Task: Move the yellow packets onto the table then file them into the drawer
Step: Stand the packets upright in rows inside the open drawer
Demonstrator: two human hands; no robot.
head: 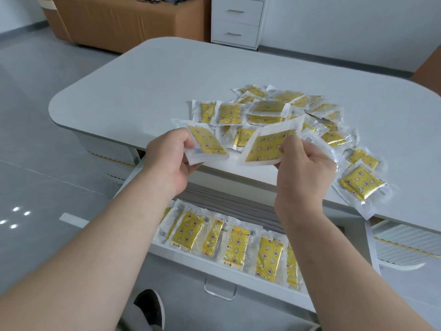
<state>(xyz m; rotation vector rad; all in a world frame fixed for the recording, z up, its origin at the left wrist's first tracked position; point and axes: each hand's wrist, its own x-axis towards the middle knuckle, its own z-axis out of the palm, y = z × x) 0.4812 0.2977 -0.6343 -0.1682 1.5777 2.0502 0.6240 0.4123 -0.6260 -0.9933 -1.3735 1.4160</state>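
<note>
Two yellow packets are held in the air above the open drawer [179,278], just in front of the table's near edge. The first packet [207,144] is pinched at its left side by the left hand [167,161], with the thumb on top and the fingers curled beneath. The second packet [265,149] is grasped in the same way at its right side by the right hand [307,173]. Both packets are tilted, and neither is touching the table [155,75].

Behind them a loose pile of packets [274,108] is spread on the right half of the table, many overlapping. One large packet [361,187] lies at the near right edge and appears to hang slightly over it.

In the drawer a row of filed packets [236,244] is seen along the front wall. They lean side by side, about six of them, though the right end is hidden by the right forearm. Grey lining [226,199] is visible behind this row.

From this it is judged that the first part, moving the packets onto the table, is done or nearly done. The filing is started but far from finished, because many more packets remain on the table than are placed in the drawer. The two held packets are probably meant to be added to the row next.
</note>
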